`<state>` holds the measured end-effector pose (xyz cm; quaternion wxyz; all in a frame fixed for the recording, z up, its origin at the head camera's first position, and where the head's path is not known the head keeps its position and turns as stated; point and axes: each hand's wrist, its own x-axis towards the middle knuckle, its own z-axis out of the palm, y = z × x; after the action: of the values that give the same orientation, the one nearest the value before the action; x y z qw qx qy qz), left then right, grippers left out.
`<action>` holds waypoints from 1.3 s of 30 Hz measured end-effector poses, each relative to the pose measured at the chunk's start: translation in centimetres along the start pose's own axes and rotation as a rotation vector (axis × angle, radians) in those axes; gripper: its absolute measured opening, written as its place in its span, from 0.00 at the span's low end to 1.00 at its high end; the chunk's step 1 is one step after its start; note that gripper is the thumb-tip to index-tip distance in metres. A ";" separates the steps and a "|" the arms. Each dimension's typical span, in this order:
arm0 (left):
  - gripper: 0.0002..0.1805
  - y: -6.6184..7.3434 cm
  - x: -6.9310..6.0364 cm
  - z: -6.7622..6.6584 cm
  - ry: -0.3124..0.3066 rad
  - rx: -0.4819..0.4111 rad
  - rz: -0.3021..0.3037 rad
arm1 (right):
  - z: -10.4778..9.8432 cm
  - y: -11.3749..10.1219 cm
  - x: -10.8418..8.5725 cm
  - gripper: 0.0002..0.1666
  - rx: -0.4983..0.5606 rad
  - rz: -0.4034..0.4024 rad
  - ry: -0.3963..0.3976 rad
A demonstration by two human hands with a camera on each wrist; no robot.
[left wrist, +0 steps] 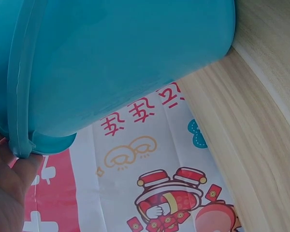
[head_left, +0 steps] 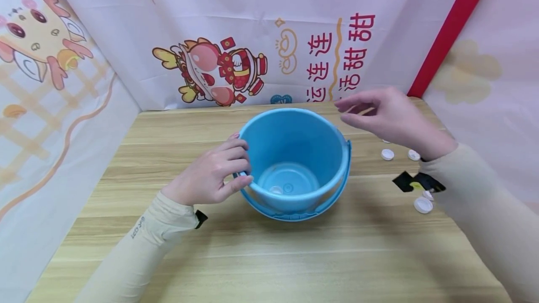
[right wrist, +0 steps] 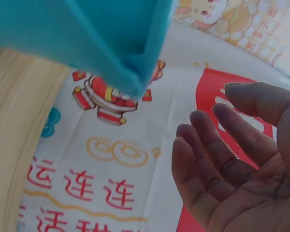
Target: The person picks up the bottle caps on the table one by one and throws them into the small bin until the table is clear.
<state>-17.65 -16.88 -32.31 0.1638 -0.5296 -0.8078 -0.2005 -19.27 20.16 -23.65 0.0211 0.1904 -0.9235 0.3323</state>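
Note:
A light blue bucket (head_left: 290, 137) stands on the wooden table, its handle (head_left: 290, 217) hanging down at the near side. My left hand (head_left: 216, 169) grips the left rim, fingers over the edge and thumb beside the handle's end; the left wrist view shows the bucket's outer wall (left wrist: 130, 58). One small white cap (head_left: 276, 190) lies on the bucket's floor. Above the table, to the right of the bucket, hangs my right hand (head_left: 385, 116), fingers loosely bent. In the right wrist view the palm (right wrist: 246, 193) faces the camera and holds nothing.
Several white bottle caps lie on the table (head_left: 273, 261) at the right, such as one cap (head_left: 387, 154) near the right hand and another cap (head_left: 423, 205) beside the right sleeve. Printed cloth (head_left: 261, 8) walls in the back and both sides.

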 end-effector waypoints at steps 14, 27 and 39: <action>0.23 -0.2 -0.1 0.2 0.022 -0.008 0.008 | -0.8 8.0 -6.1 0.20 -0.076 0.100 0.035; 0.26 -0.3 -0.2 0.3 0.033 -0.011 0.001 | 0.7 15.6 -12.0 0.17 -0.118 0.198 0.020; 0.27 -0.1 0.0 0.3 0.040 -0.021 0.009 | 2.2 18.4 -15.3 0.23 -0.231 0.323 -0.111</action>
<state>-17.78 -16.78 -32.61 0.1751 -0.5308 -0.7998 -0.2189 -11.59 36.97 -39.10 -0.0620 0.0541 -0.9737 0.2124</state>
